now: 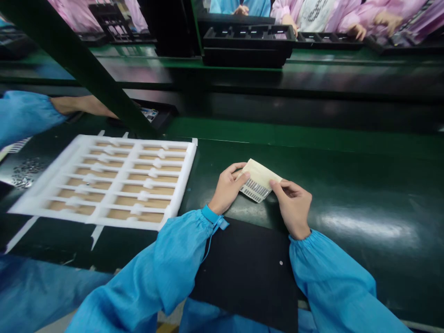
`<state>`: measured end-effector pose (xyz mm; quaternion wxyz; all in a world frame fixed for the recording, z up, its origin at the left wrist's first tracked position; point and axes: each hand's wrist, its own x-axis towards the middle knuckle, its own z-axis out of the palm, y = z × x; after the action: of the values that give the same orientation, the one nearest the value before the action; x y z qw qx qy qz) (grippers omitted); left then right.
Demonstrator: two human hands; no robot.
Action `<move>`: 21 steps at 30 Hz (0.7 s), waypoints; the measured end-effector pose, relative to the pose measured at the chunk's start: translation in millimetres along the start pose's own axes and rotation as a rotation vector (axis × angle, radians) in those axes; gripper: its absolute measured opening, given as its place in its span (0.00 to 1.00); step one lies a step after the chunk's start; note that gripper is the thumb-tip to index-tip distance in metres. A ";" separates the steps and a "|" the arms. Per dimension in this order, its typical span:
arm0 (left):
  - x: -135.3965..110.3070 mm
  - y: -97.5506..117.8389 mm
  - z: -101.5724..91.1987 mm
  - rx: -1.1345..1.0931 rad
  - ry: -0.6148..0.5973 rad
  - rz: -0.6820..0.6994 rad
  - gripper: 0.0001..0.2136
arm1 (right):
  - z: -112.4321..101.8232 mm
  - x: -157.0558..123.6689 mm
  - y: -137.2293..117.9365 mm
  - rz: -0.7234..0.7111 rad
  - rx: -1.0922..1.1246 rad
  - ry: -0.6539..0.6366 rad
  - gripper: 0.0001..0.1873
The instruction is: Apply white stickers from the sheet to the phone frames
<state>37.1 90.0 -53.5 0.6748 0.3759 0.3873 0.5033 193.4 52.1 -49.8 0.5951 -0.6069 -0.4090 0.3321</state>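
My left hand (227, 187) and my right hand (294, 206) together pinch a small pale-yellow sheet (259, 176) with barcode labels along its lower edge. They hold it just above the dark green belt (347, 185). Both arms wear blue sleeves. A black mat (249, 273) lies under my wrists. A white foam tray (104, 180) with rows of tan slots lies flat to the left of my hands.
Another person's blue-sleeved arm (62, 108) reaches in at the far left. A dark green slanted post (86, 69) crosses the upper left. Black trays (248, 39) stand across the belt. People in pink coats (347, 16) work at the far side.
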 end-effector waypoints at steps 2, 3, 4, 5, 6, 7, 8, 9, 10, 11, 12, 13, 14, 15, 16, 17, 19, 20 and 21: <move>-0.4 0.3 0.2 0.012 0.008 0.004 0.21 | 0.1 -0.1 0.2 -0.006 -0.004 0.002 0.13; -0.8 0.4 0.5 0.021 0.012 0.010 0.21 | 0.2 -0.1 0.5 -0.008 -0.006 0.002 0.13; -1.3 0.6 0.8 0.032 0.018 0.021 0.22 | 0.2 -0.2 0.8 -0.010 -0.008 0.002 0.13; -1.9 0.8 1.2 0.045 0.026 0.037 0.23 | 0.2 -0.2 1.2 -0.012 -0.010 0.002 0.13; -2.5 1.1 1.6 0.058 0.032 0.054 0.24 | 0.2 -0.3 1.6 -0.013 -0.013 0.002 0.13; -3.2 1.5 2.1 0.070 0.038 0.069 0.25 | 0.2 -0.4 2.0 -0.015 -0.015 0.003 0.13; -3.8 1.8 2.5 0.079 0.043 0.080 0.25 | 0.3 -0.5 2.2 -0.017 -0.015 0.005 0.13; -4.2 2.2 2.9 0.084 0.044 0.086 0.26 | 0.4 -0.7 2.2 -0.019 -0.013 0.008 0.12; -4.6 2.5 3.3 0.086 0.045 0.089 0.26 | 0.5 -1.0 2.2 -0.021 -0.009 0.011 0.12; -4.8 2.7 3.5 0.085 0.044 0.090 0.26 | 0.7 -1.3 2.0 -0.024 -0.003 0.015 0.12; -4.8 2.8 3.7 0.084 0.044 0.091 0.26 | 0.8 -1.7 1.7 -0.025 0.003 0.019 0.12; -4.8 2.8 3.7 0.083 0.045 0.091 0.26 | 1.0 -2.1 1.4 -0.028 0.011 0.023 0.12; -4.7 2.7 3.8 0.083 0.045 0.092 0.26 | 1.0 -2.6 1.1 -0.033 0.017 0.025 0.12; -4.6 2.4 3.7 0.084 0.045 0.090 0.26 | 0.9 -3.1 1.0 -0.043 0.019 0.025 0.12; -4.5 2.2 3.7 0.087 0.044 0.087 0.25 | 0.7 -3.6 0.9 -0.060 0.017 0.022 0.11; -4.4 2.0 3.5 0.089 0.043 0.083 0.25 | 0.3 -4.1 0.9 -0.083 0.012 0.016 0.10; -4.3 2.2 3.3 0.089 0.043 0.072 0.25 | -0.8 -4.8 1.2 -0.136 0.000 0.003 0.08; -4.4 2.8 3.2 0.084 0.041 0.065 0.25 | -1.4 -4.8 1.3 -0.158 -0.004 0.000 0.08; -4.5 3.7 3.1 0.074 0.031 0.054 0.25 | -2.1 -4.6 1.4 -0.172 -0.004 -0.001 0.08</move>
<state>37.6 86.1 -48.3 0.6404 0.4031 0.4060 0.5124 193.3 47.0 -51.4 0.6200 -0.5706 -0.4607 0.2789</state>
